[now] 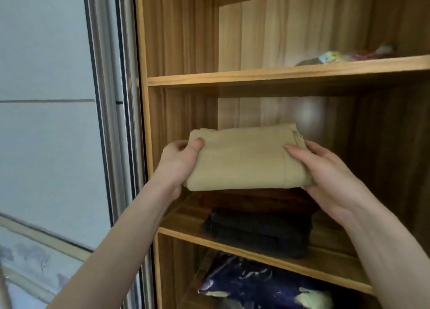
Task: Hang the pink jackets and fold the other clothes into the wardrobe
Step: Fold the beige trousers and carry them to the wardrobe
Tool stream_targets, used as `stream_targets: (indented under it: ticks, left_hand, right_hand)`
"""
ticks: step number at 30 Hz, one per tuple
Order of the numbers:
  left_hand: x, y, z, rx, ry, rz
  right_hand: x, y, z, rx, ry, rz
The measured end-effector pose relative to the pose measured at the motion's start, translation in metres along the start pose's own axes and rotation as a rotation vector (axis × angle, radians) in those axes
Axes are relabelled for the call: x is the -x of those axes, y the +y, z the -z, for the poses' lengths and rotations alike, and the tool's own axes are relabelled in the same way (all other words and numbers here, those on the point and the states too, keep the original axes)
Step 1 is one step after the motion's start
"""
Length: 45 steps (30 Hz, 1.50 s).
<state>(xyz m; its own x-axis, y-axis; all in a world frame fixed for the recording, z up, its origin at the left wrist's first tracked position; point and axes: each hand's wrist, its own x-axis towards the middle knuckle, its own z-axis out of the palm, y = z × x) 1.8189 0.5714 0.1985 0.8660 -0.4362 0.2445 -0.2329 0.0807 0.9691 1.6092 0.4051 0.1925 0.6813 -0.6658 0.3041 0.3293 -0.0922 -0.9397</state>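
A folded beige garment [244, 159] is held flat between both hands inside the wooden wardrobe [149, 41]. My left hand [179, 162] grips its left edge, thumb on top. My right hand [325, 176] grips its right edge, thumb on top. The garment is just above a stack of folded clothes: a brown piece [256, 200] on top of dark ones [258, 232]. That stack lies on the middle shelf [330, 271]. Whether the beige garment touches the stack, I cannot tell. No pink jacket is in view.
The upper shelf [256, 75] carries small colourful items [344, 56] at its right. Below the middle shelf lies a dark blue patterned bundle [263, 283]. A sliding door with metal frame [116, 122] stands left of the wardrobe's side panel.
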Motion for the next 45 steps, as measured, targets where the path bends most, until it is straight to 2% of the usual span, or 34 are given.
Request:
stream_targets:
  ticks: [5, 12, 17, 20, 22, 24, 25, 27, 33, 38, 42, 45]
  left_hand:
    - [-0.043, 0.005, -0.022, -0.01, -0.128, 0.011]
    - [-0.081, -0.006, -0.057, -0.075, -0.263, -0.047]
    - [-0.09, -0.025, -0.062, -0.107, -0.313, -0.095]
    - [-0.096, -0.036, -0.06, -0.278, -0.267, -0.219]
    - [-0.098, -0.036, -0.059, -0.317, -0.264, -0.365]
    - [-0.096, -0.032, -0.058, -0.375, -0.356, -0.491]
    - [-0.094, -0.032, -0.058, -0.428, -0.413, -0.523]
    - [-0.09, -0.031, -0.058, -0.551, -0.475, -0.555]
    - [-0.093, -0.041, -0.061, -0.708, -0.468, -0.594]
    - [-0.091, -0.049, -0.064, -0.692, -0.446, -0.607]
    - [-0.082, -0.052, -0.058, -0.573, -0.36, -0.654]
    - [-0.065, -0.057, -0.047, -0.517, -0.266, -0.711]
  right_hand:
    - [-0.025, 0.001, -0.002, 0.036, 0.172, 0.02]
    - [-0.049, 0.012, 0.005, 0.261, 0.362, 0.03]
    - [-0.053, 0.027, 0.008, 0.465, 0.384, -0.005]
    - [-0.051, 0.035, 0.01, 0.75, 0.449, 0.055]
    - [-0.047, 0.033, 0.008, 1.058, 0.503, 0.272]
    - [-0.043, 0.028, 0.004, 1.253, 0.39, 0.476]
    - [-0.042, 0.026, 0.001, 1.317, 0.309, 0.483]
    - [-0.041, 0.028, -0.003, 1.388, 0.231, 0.379]
    - [-0.042, 0.036, -0.007, 1.415, 0.282, 0.316]
    - [-0.041, 0.04, -0.004, 1.419, 0.273, 0.294]
    - [-0.036, 0.042, -0.007, 1.451, 0.279, 0.385]
    - [-0.03, 0.047, -0.014, 1.573, 0.368, 0.545]
